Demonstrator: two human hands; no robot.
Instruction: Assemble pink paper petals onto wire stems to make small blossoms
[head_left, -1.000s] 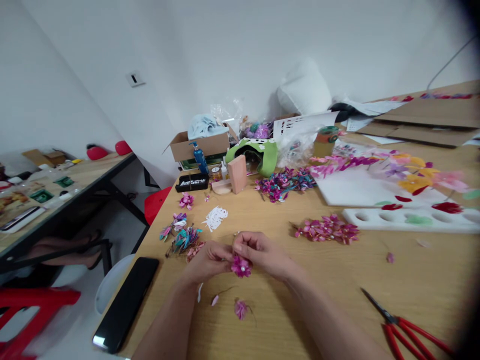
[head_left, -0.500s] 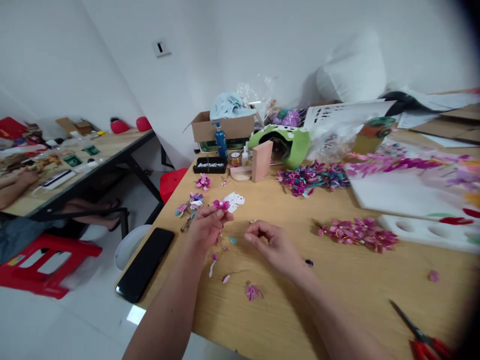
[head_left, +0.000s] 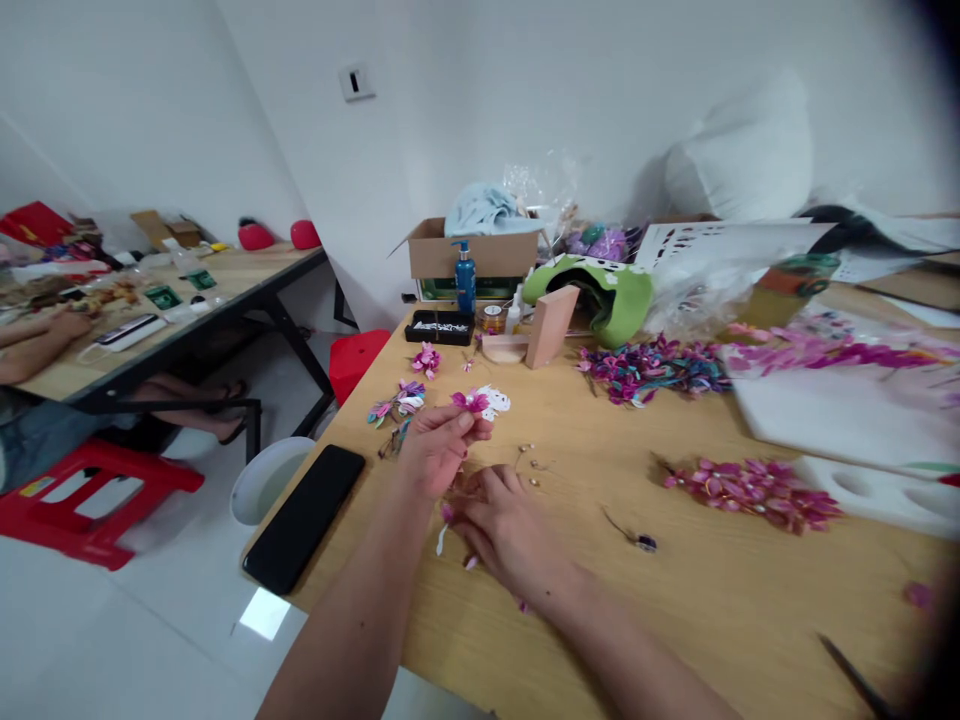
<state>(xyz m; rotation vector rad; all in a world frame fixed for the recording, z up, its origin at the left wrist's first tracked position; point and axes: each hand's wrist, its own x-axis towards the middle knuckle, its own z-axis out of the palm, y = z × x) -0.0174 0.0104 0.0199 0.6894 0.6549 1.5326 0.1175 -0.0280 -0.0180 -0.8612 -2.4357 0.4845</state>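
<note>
My left hand (head_left: 439, 448) pinches a small magenta paper flower (head_left: 470, 401) between thumb and fingers, raised a little above the wooden table (head_left: 675, 590). Just below it, my right hand (head_left: 499, 525) lies low on the table with its fingers bent over small petal scraps (head_left: 447, 515); whether it grips one I cannot tell. A few tiny beads and wire bits (head_left: 531, 463) lie just beyond my right hand. A wired bead piece (head_left: 634, 535) rests to its right.
A black phone (head_left: 305, 515) lies at the table's left edge. Finished flowers (head_left: 397, 405), a pink pile (head_left: 750, 483) and a teal-magenta pile (head_left: 649, 365) lie around. White foam trays (head_left: 862, 430) sit right. Boxes and bottles stand behind. Another person's arm (head_left: 34, 340) rests on the left table.
My left hand lifted the magenta flower up and to the left, away from my right hand. My right hand dropped to the petal scraps near the table edge. The view swung left.
</note>
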